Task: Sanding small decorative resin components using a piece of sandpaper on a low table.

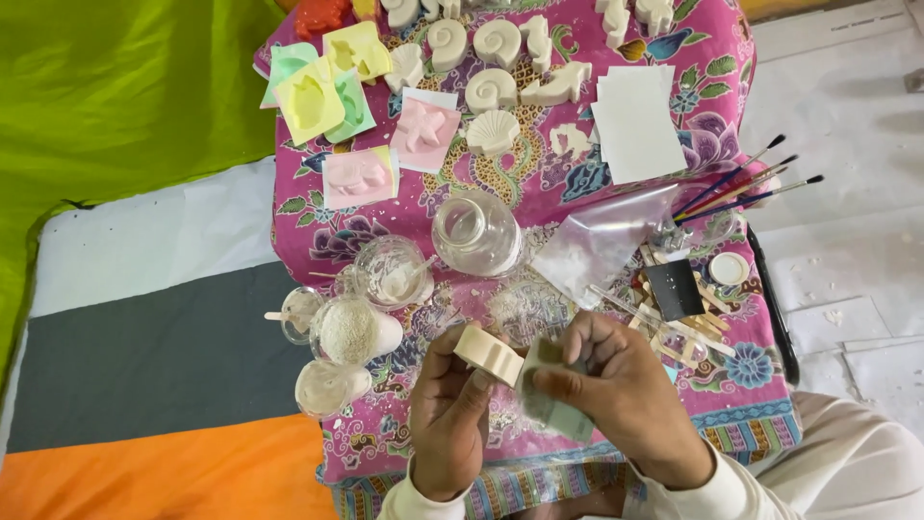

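Observation:
My left hand (450, 414) grips a small cream plaster cast (489, 352) by its edge, just above the near side of the table. My right hand (616, 385) holds a folded grey piece of abrasive sheet (553, 409) pressed against the cast's side. Both hands meet over the pink patterned cloth (539, 183). Fine white dust lies on the cloth beneath them.
A clear glass jar (476, 234) and several small cups of white powder (348, 330) stand just beyond my hands. White shell-shaped casts (493, 132), coloured moulds (322, 82), white sheets (635, 125), brushes (741, 188), a plastic bag (602, 241) and wooden sticks (674, 327) fill the table.

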